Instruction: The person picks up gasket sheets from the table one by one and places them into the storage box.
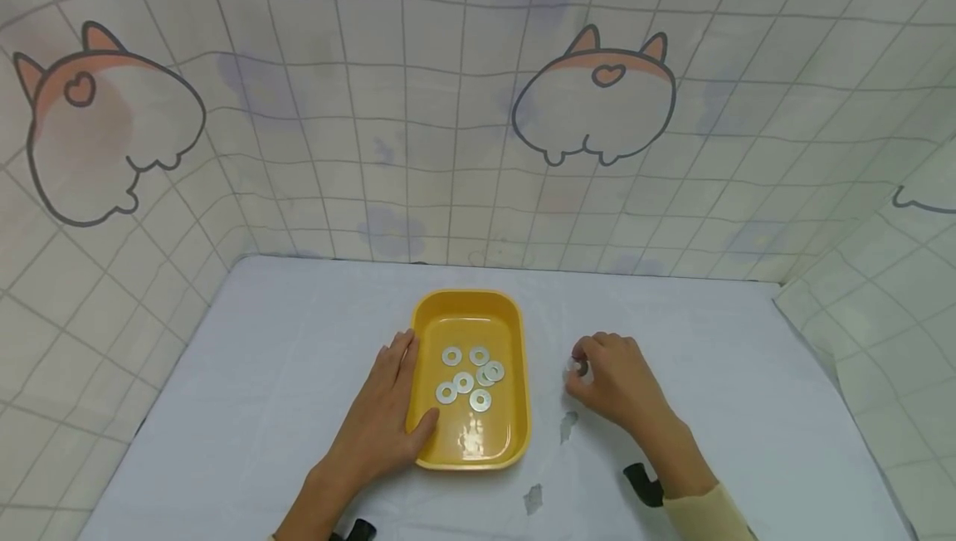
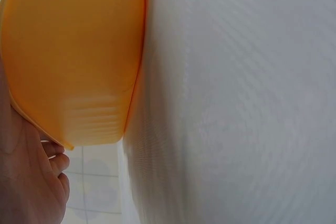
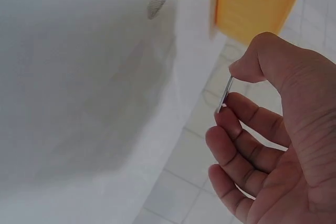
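A yellow tray [image 1: 470, 445] lies on the white table, with several flat metal washers [image 1: 480, 400] loose on its floor, two of them overlapping. My left hand [image 1: 381, 425] rests along the tray's left side, fingers straight against the outer edge and thumb over the rim. In the left wrist view the tray's outer wall [image 2: 73, 51] fills the upper left beside that hand. To the right of the tray, my right hand [image 1: 616, 379] pinches a washer [image 3: 226, 94] between thumb and fingertips, seen edge-on above the table in the right wrist view.
Two small grey patches [image 1: 568, 426] mark the white cloth [image 1: 299, 317] between the tray and my right arm. Tile-patterned curtains [image 1: 448, 109] with cartoon animals enclose the table at the back and sides. Black straps [image 1: 644, 484] show at the wrists.
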### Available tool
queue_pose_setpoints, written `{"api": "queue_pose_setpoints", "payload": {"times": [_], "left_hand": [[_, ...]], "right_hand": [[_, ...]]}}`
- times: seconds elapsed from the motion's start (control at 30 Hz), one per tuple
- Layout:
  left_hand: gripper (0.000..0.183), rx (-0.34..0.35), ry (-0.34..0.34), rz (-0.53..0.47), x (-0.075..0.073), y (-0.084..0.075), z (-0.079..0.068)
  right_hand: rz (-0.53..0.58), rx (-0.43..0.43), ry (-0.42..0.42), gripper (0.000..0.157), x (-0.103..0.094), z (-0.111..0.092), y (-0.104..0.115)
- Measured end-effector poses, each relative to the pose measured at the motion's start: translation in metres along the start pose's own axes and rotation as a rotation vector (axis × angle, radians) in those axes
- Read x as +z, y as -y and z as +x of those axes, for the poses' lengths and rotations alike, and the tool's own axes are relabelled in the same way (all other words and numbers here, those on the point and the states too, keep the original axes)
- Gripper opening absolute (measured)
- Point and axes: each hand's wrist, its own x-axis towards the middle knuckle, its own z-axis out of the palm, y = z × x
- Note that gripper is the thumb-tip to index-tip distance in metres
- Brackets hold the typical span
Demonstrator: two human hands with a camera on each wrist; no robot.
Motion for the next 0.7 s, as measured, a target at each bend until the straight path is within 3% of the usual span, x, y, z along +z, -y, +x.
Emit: {"api": "queue_pose_setpoints", "payload": {"times": [0.27, 0.7], "left_hand": [[0.099, -0.006, 0.018, -0.009, 0.000, 0.001, 0.001], [0.099, -0.023, 0.038, -0.009, -0.001, -0.001, 0.001]], "right_hand": [[-0.017, -0.071, -0.049, 0.014, -0.010, -0.001, 0.012], [-0.030, -0.088, -0.027, 0.018, -0.021, 0.000, 0.034]]}}
